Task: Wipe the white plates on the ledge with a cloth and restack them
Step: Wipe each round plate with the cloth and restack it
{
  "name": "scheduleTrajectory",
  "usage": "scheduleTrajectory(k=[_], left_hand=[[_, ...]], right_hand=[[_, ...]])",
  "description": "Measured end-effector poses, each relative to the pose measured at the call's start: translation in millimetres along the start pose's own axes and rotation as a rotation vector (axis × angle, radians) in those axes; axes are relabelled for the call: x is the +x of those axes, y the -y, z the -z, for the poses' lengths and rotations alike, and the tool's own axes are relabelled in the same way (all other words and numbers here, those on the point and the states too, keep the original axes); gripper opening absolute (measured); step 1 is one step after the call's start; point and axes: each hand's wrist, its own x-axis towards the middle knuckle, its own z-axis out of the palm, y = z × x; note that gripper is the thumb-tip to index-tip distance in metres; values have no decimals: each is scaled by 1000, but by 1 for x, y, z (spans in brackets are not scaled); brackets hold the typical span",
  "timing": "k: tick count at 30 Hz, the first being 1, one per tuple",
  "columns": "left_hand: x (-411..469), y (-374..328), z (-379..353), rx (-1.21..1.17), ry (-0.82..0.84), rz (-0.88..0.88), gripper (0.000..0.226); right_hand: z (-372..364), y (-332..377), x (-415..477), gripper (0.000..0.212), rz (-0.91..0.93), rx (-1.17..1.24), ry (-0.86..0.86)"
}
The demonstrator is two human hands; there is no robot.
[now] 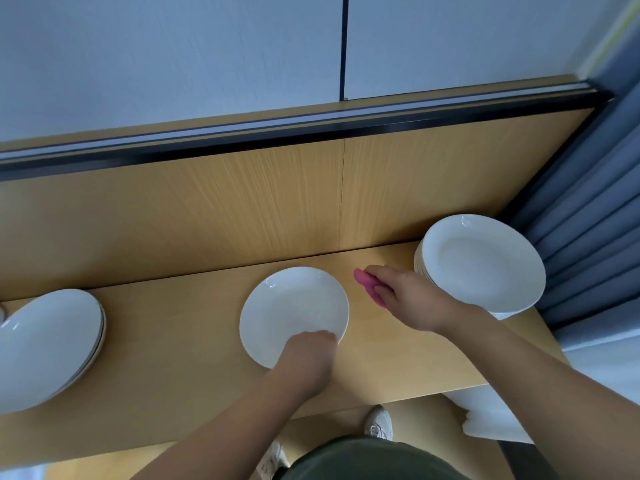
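Observation:
A single white plate [294, 306] lies flat in the middle of the wooden ledge [173, 393]. My left hand [304, 358] grips its near rim, fingers curled over the edge. To the right, my right hand [405, 296] presses a pink cloth [367, 284] down on the ledge, between the single plate and a tall stack of white plates [485, 265] at the right end. A shorter stack of white plates [48, 341] sits at the left end.
A wooden back panel [242, 202] rises behind the ledge under a black rail. Blue-grey curtains [595, 220] hang right beside the tall stack. Below the ledge's front edge I see my shoes [379, 420] and something white [491, 417] on the floor.

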Motion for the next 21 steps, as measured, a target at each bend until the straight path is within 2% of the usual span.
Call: scheduleTrajectory(k=[5,8,10,15,21], left_hand=[[-12,15,35,69,-73,95,34],[-15,30,56,60,-161,186,24],[-18,41,71,-13,-216,231,15],[-30,53,92,-267,-342,284,25],[-34,53,86,-480,-376,283,21]], right_hand=[[18,16,7,21,75,47,-65],[24,25,15,25,109,48,-79],[26,32,19,26,131,49,-90],[31,47,29,22,174,25,-118],[29,63,38,17,188,1,-107]])
